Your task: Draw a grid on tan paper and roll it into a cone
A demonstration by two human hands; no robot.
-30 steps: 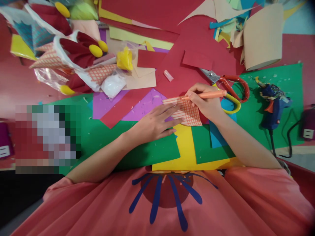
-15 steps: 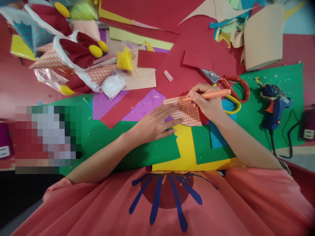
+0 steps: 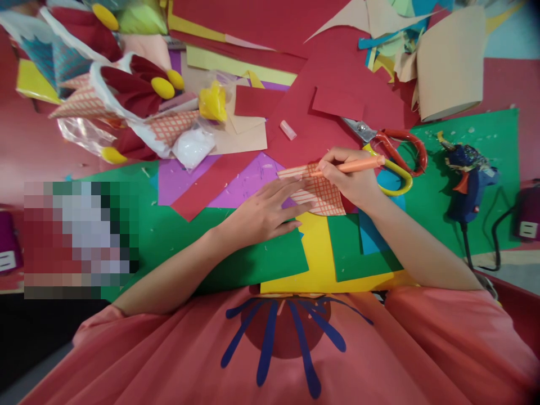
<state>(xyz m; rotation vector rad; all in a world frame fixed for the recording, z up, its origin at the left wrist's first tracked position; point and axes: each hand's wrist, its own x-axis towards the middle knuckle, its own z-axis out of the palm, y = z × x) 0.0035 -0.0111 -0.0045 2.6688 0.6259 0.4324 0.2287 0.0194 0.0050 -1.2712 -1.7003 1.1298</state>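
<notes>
Right hand [image 3: 352,180] with orange pen [image 3: 356,165]: shifted slightly left along the top edge of the checked paper [image 3: 319,189] since a second ago. Pen tip: now further in over the paper's upper edge. Pen rear end: lower than half a second ago.

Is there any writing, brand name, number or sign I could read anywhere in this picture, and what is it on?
None can be read.
The glue gun shows no legible brand.
The white labels on the dark boxes at the right edge and left edge are too small and blurred.
The checked paper under the left hand bears only pen lines; the pen in the right hand shows no print.
</notes>
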